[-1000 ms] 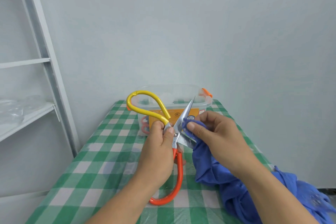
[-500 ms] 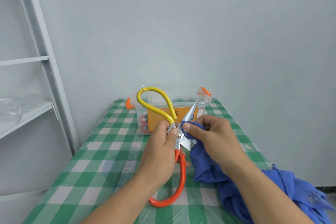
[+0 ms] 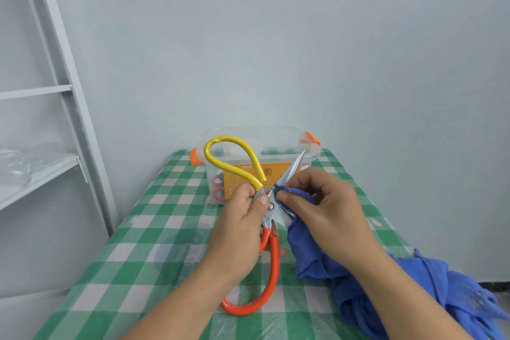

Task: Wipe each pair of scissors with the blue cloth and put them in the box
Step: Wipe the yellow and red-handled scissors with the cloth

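My left hand (image 3: 240,229) is in front of me, fingers curled round the scissors (image 3: 273,259) at the joint, thumb on top. My right hand (image 3: 325,210) is just beside it and pinches the blue cloth (image 3: 309,254) against one blade. Both forearms are bare.

Pale grey wall (image 3: 303,36), white metal shelving (image 3: 49,165) (left side), green checked tablecloth (image 3: 154,229)
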`<control>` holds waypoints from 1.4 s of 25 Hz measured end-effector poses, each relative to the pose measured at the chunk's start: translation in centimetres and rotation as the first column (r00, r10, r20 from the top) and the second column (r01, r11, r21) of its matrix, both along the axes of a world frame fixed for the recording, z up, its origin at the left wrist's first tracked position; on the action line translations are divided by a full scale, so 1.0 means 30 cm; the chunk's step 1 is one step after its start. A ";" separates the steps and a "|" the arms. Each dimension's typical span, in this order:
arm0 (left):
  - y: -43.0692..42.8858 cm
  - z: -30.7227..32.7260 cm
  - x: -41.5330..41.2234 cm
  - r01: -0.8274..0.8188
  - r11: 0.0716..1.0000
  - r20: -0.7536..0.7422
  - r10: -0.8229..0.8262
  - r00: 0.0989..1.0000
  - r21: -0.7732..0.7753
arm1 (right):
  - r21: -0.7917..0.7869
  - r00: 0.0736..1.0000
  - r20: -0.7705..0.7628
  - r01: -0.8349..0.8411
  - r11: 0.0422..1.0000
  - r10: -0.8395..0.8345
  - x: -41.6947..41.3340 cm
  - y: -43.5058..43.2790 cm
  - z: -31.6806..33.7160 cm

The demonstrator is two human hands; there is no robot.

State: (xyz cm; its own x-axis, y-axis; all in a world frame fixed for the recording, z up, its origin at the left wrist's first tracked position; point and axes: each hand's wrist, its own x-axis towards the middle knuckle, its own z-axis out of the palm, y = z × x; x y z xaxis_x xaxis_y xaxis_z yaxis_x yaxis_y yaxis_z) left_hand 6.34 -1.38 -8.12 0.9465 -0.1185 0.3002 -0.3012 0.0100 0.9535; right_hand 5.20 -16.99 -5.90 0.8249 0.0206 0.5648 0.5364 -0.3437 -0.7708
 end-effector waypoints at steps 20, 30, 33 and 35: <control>0.004 0.011 0.002 -0.013 1.000 -0.066 0.012 0.998 -0.012 | 0.022 0.999 0.030 -0.023 0.999 0.022 -0.005 -0.011 -0.008; 0.012 -0.001 0.010 -0.025 1.000 -0.089 0.026 0.996 0.008 | -0.328 0.945 0.326 0.146 0.934 -0.033 0.031 0.002 -0.065; 0.015 0.000 0.003 -0.039 0.999 -0.075 0.039 0.996 0.003 | -0.275 0.955 0.293 0.122 0.954 -0.038 0.031 0.001 -0.065; 0.013 0.003 -0.002 -0.041 0.999 -0.068 0.041 0.997 -0.007 | -0.248 0.965 0.260 0.101 0.964 -0.034 0.027 0.001 -0.059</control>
State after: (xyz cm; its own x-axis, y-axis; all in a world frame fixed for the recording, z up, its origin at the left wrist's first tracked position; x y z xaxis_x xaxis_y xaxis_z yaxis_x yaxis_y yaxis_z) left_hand 6.29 -0.98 -8.03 0.9686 -0.0769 0.2363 -0.2365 0.0070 0.9716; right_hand 6.03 -16.97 -7.67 0.6616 0.1414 0.7364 0.6693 -0.5541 -0.4950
